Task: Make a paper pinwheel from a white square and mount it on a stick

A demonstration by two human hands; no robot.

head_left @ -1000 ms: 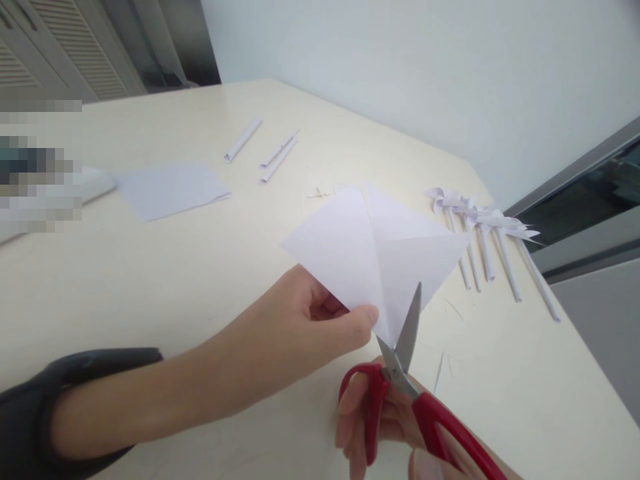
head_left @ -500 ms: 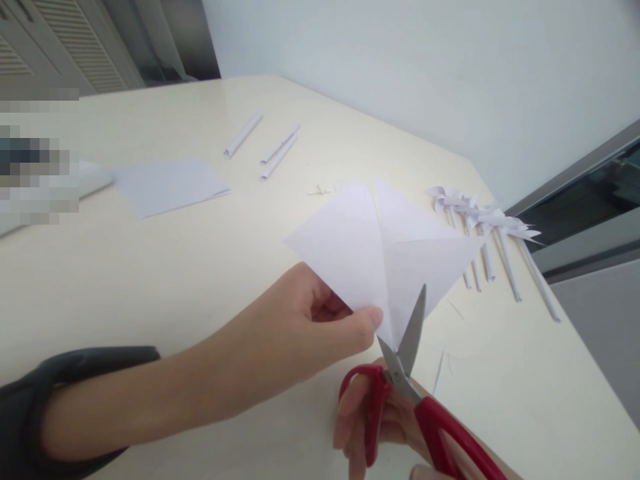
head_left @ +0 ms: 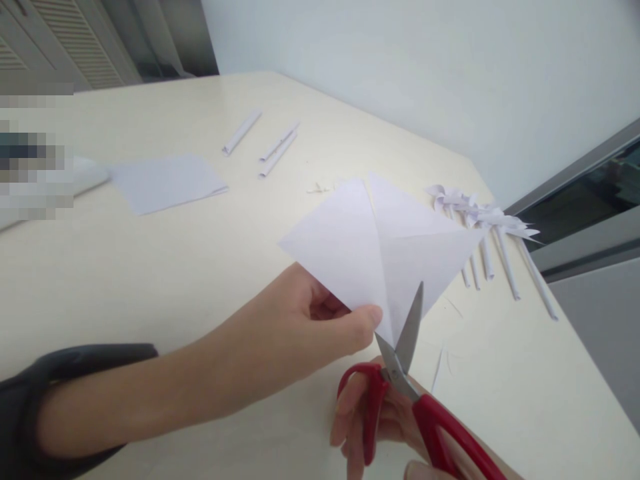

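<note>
At six o'clock: left hand [head_left: 310,327] pinching thin, floppy paper [head_left: 380,253] by its corner; right hand [head_left: 380,420] gripping red scissors [head_left: 400,373], blades open.

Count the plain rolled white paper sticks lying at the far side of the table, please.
3. One rolled white paper stick lies alone on the left. Two more, and, lie close together to its right. The sticks under the pinwheels on the right are not counted.

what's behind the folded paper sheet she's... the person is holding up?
Behind the folded paper: the table, tiny scraps past its top edge, paper pinwheels to its right, some stick ends covered. Whatever lies directly behind the sheet is hidden.
</note>
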